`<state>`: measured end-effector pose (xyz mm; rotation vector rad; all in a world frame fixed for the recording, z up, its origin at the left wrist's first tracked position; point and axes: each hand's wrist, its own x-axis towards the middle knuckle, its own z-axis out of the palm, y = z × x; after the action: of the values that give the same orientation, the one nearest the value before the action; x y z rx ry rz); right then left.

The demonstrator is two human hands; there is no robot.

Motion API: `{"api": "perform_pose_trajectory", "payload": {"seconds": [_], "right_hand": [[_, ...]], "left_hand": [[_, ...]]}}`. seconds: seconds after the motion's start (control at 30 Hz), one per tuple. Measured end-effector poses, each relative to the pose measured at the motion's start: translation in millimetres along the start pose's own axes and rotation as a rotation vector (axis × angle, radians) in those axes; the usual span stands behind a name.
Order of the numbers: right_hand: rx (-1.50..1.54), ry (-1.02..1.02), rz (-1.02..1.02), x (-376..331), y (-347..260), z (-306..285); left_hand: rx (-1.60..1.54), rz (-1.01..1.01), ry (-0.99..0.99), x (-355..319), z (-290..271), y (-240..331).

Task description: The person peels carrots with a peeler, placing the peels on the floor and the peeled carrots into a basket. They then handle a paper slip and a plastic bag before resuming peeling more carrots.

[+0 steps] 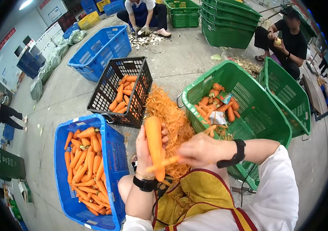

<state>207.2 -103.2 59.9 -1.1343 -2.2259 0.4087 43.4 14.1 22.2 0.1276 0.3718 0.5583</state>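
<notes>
My left hand (142, 149) is wrapped round a large, smooth orange carrot (154, 134), which stands nearly upright with its lower end toward me. In my right hand (206, 149), fingers closed, is a slim orange peeler (164, 164), blurred by motion. It lies across the carrot's lower part. Beneath and beyond my hands spreads a heap of carrot peelings (167, 109) on the floor. More shreds lie on my yellow apron (208, 186).
A blue crate (116, 154) full of carrots stands at left. Past it are a black crate (142, 82) with fewer carrots and another blue crate (112, 42). At right, a green crate (256, 104) holds carrots and scraps. Two people crouch at the far side; another stands far left.
</notes>
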Motion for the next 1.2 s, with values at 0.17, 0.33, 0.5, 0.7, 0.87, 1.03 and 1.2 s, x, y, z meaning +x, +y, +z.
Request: {"api": "perform_pose_trajectory", "payload": {"seconds": [0.17,0.33,0.5,0.7,0.87,1.03,1.2], "right_hand": [[-0.277,0.294,0.395,-2.5,21.4,-2.6],[-0.036,0.132,0.147,-2.6,3.1,-2.4],[-0.263,0.366,0.393,13.4,23.6,-6.6],[-0.064,0.039,0.012,22.5,0.3,4.3],[-0.223,0.411,0.425,27.6,29.9,-6.6],[0.069,-0.026,0.016,10.7,-6.6,-10.4],[-0.267,0.439,0.376,9.1,31.9,-11.8]], "left_hand": [[0.002,-0.125,-0.139,-3.7,4.1,-1.2],[0.082,-0.018,0.028,-4.5,6.6,-2.5],[0.219,-0.158,0.012,0.1,-0.5,-3.1],[0.115,0.025,-0.092,3.3,-5.2,1.1],[0.162,-0.124,0.000,-1.6,6.6,-5.0],[0.002,-0.002,-0.032,0.4,4.9,1.1],[0.118,-0.128,-0.050,1.5,3.2,0.4]]}}
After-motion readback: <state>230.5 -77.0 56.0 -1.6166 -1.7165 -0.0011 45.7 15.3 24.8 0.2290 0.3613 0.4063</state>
